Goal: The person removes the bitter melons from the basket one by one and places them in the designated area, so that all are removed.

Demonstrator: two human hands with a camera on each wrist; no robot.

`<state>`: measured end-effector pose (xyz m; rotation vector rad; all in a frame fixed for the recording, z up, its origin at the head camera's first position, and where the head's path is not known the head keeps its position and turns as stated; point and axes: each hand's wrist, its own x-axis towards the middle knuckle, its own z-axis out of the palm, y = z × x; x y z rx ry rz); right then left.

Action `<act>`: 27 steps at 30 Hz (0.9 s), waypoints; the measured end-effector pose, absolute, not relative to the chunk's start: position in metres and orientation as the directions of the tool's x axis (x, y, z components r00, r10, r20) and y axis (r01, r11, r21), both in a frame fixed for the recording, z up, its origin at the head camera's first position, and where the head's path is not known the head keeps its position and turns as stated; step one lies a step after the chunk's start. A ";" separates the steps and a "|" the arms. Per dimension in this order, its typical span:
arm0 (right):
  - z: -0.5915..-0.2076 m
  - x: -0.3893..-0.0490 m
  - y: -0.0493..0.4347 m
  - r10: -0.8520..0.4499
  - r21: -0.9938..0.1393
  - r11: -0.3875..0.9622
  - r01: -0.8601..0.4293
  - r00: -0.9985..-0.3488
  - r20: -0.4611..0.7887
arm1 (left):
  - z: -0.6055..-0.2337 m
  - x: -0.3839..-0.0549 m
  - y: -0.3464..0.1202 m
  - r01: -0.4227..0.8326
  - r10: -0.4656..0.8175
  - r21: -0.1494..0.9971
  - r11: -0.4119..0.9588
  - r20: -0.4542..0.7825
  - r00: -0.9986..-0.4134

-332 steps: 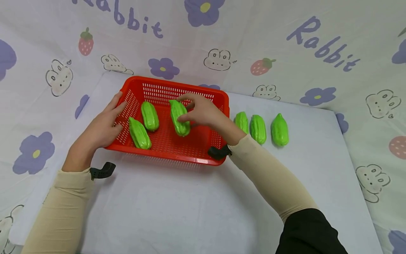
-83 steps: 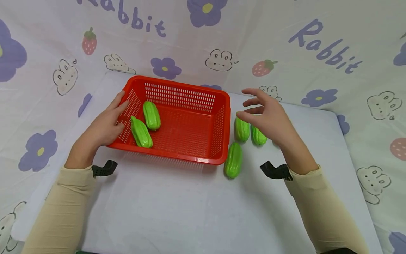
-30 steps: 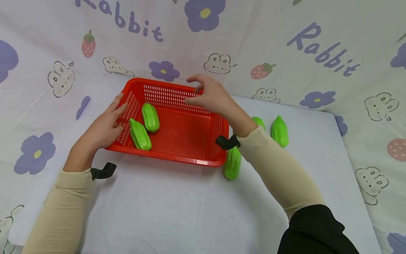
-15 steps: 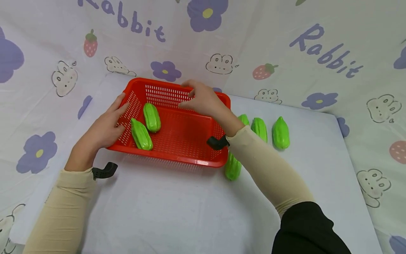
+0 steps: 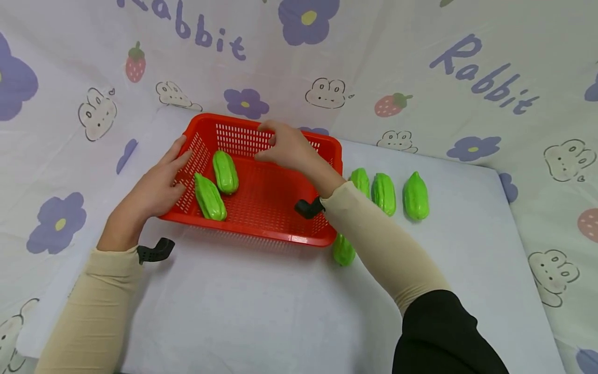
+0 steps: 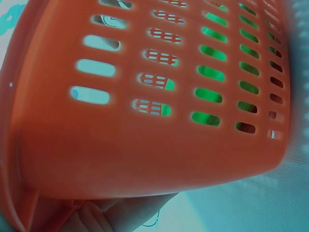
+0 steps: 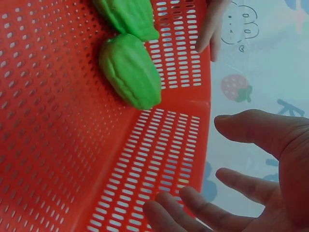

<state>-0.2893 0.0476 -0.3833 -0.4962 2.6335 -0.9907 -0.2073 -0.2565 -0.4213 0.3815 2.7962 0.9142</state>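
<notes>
A red slotted plastic basket (image 5: 275, 238) stands toward the back of the table. My left hand (image 5: 154, 187) grips its left rim, fingers hooked over the edge; the left wrist view is mostly filled by the basket wall (image 6: 120, 154). Two green ribbed gourds (image 5: 226, 173) (image 5: 210, 197) lie inside at the left end. Over the back of the basket hovers my right hand (image 5: 291, 148), empty, thumb and fingers spread apart. In the right wrist view the same hand (image 7: 294, 169) shows beside the rim, some way from the nearest gourd (image 7: 130, 72).
Three green gourds (image 5: 416, 196) stand in a row on the white tabletop (image 5: 467, 249) right of the basket. Another gourd (image 5: 344, 252) lies by the front right corner, partly hidden by the right sleeve (image 5: 383, 239). A printed cloth (image 5: 355, 57) rises behind.
The gourd my right hand held over the basket earlier now lies outside its front right corner. The empty right hand came back from the right and moved left over the basket; the left hand stays put.
</notes>
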 end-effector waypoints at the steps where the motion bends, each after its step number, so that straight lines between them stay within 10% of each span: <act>1: -0.384 -0.290 0.046 -0.409 -0.671 0.709 -0.217 -0.901 -0.142 | -0.421 -0.207 -0.257 0.188 0.294 0.599 0.778 -0.083 -0.952; 27: -0.412 -0.297 0.014 -0.380 -0.572 0.792 -0.215 -0.906 -0.185 | -0.425 -0.205 -0.260 0.187 0.286 0.609 0.771 -0.068 -0.956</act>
